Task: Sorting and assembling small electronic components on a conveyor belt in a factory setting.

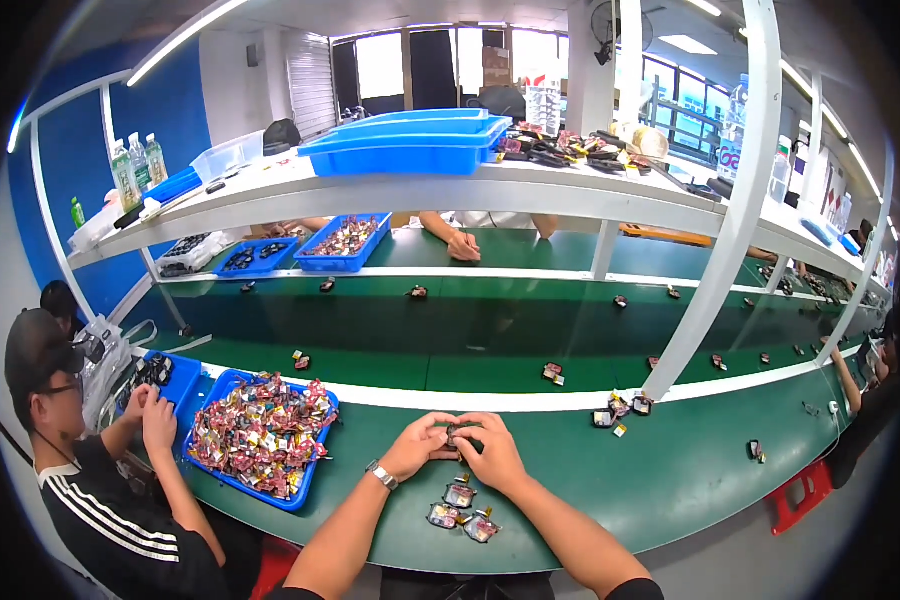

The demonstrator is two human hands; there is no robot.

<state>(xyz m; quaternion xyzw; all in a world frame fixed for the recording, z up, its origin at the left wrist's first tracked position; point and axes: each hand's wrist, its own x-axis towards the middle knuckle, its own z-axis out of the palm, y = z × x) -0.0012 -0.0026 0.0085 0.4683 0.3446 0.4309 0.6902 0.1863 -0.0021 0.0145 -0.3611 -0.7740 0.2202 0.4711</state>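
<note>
Both hands meet over the near edge of the green worktop (pixel 580 490). My left hand (pixel 419 446), with a watch (pixel 381 475) on its wrist, has its fingers closed on a small dark electronic unit (pixel 453 437). My right hand (pixel 491 452) pinches the same unit from the other side, and the fingers hide most of it. Just below the hands lie three similar black-framed units, the upper one (pixel 459 495), the left one (pixel 443 515) and the right one (pixel 481 527), with pale and reddish parts inside and yellow tabs.
At my left stands a blue tray (pixel 324 440) heaped with small red-wired parts; beyond it, a co-worker (pixel 110 500) handles black pieces at another tray (pixel 183 385). More units (pixel 619 408) sit by a white post (pixel 720 210). A belt (pixel 470 320) carries scattered units beneath a shelf (pixel 450 190).
</note>
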